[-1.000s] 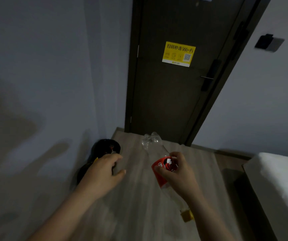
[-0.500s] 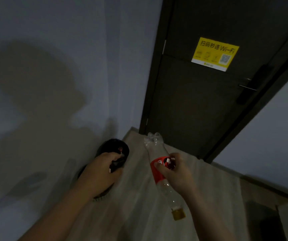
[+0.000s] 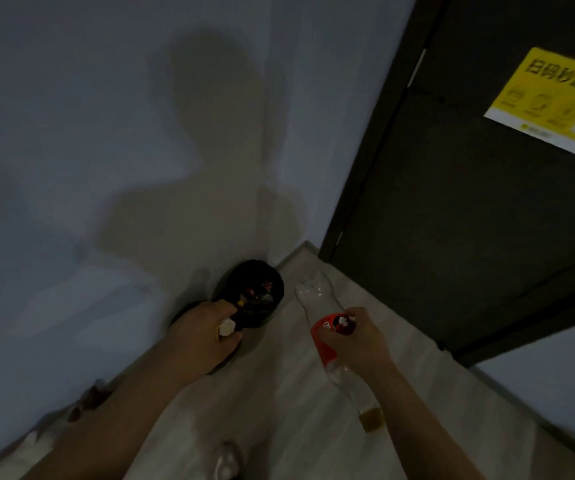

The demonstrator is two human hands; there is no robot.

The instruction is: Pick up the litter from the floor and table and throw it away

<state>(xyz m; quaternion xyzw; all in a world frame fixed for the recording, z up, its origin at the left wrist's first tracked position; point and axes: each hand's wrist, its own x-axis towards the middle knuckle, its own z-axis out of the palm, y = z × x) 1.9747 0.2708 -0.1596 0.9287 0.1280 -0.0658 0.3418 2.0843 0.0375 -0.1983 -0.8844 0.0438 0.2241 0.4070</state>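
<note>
A clear plastic bottle (image 3: 317, 299) with a red label and a yellow cap sits in my right hand (image 3: 359, 341), base pointing away and cap toward me. My left hand (image 3: 203, 336) is closed around a small pale piece of litter (image 3: 226, 329) and hovers at the near rim of a round black trash bin (image 3: 258, 271). The bin stands on the floor in the corner by the wall and holds several bits of rubbish. The bottle is just right of the bin, apart from it.
A dark door (image 3: 469, 202) with a yellow sticker (image 3: 553, 102) rises right of the bin. The grey wall (image 3: 106, 168) runs along the left. Small scraps (image 3: 85, 403) lie at the wall's foot on the pale wood floor (image 3: 279, 410), and a blurred object (image 3: 225, 462) sits bottom centre.
The view has closed in on the corner and tilted down. My left hand has reached the bin's rim. The bottle in my right hand has come nearer to the bin.
</note>
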